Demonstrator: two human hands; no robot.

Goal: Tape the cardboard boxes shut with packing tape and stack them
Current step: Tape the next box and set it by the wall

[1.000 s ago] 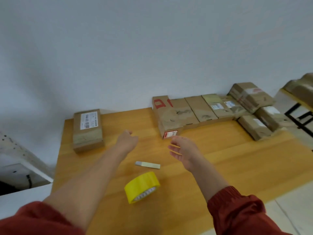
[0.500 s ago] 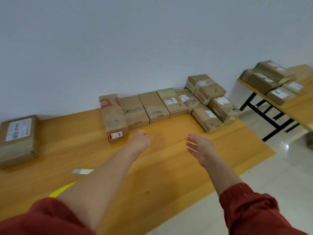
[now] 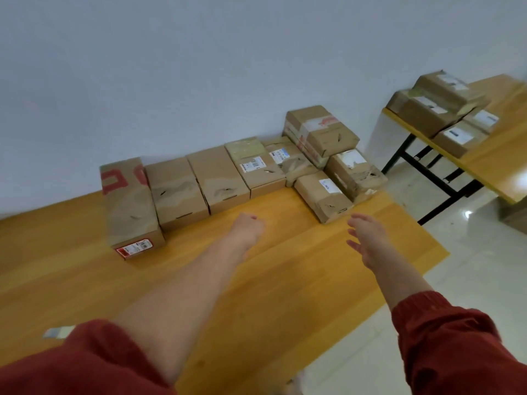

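Observation:
Several brown cardboard boxes line the wall on the wooden table (image 3: 285,280). At the left stands a box with red print (image 3: 128,206), beside it two plain boxes (image 3: 176,192) (image 3: 219,178), then labelled ones. One box (image 3: 320,132) lies stacked on others at the right. My left hand (image 3: 246,228) hovers over the table in front of the plain boxes, fingers loosely curled, holding nothing. My right hand (image 3: 366,238) reaches out with spread fingers, just short of the nearest right-hand box (image 3: 323,195). The tape roll is out of view.
A small pale cutter (image 3: 57,332) lies on the table at the lower left, partly behind my sleeve. A second table (image 3: 499,161) with several stacked boxes (image 3: 445,106) stands at the right, across a strip of shiny floor (image 3: 470,266).
My view has swung to the right; the yellow tape roll and the far-left box have left the frame. Both hands have moved along toward the right-hand boxes, still holding nothing.

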